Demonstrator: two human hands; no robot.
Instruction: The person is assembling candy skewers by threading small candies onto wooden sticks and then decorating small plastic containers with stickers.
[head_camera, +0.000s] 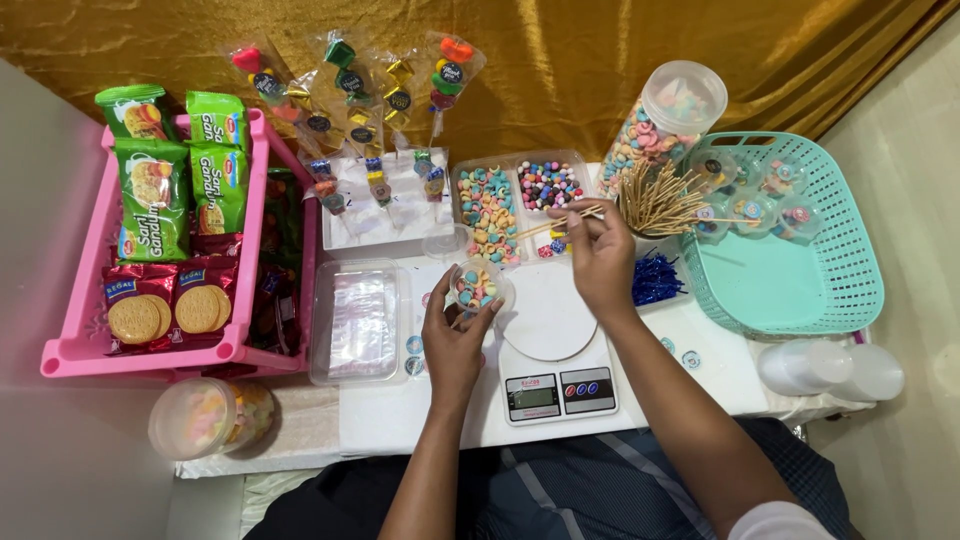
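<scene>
Left hand (452, 335): fingers clamped around a small clear cup (476, 287) of pastel candies, held above the white table (400, 410) beside the kitchen scale (553, 362).
Right hand (600, 255): fingertips pinched on a wooden skewer (560, 222) over the divided candy tray (515, 205).
Teal basket (790, 240): holds lidded candy cups.
Tall jar (665, 120): full of pastel candies.

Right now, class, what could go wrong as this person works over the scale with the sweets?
1. The left hand holds a small clear cup of sweets tilted beside the scale; the sweets might spill.
2. The right hand holds a thin wooden stick above the open candy tray; its tip could flick pieces out.
3. The bundle of sticks stands close to that hand and may topple.
</scene>
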